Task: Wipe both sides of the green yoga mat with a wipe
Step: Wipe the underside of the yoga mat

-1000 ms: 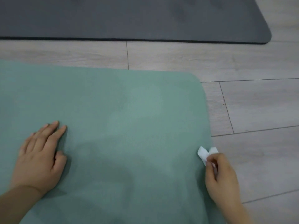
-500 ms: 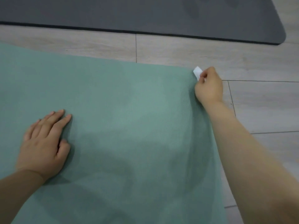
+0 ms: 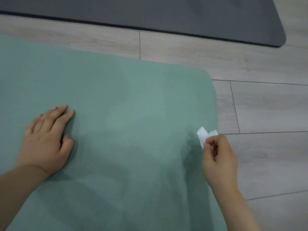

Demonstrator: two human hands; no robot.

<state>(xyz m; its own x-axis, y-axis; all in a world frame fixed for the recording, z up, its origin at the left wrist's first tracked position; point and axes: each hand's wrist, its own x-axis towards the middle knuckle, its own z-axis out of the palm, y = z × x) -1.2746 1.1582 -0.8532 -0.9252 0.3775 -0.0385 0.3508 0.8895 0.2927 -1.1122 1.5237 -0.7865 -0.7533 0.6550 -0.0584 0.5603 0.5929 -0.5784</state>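
Two bare hands work on the green yoga mat (image 3: 125,130), which lies flat on the wood floor (image 3: 266,155). Left hand (image 3: 47,140) rests palm down on the mat, fingers straight and together. Right hand (image 3: 220,157) sits at the mat's right edge, fingers curled, pinching a small white wipe (image 3: 204,135). Bare floor runs beyond that edge. Farther off lies a dark grey mat (image 3: 166,12).
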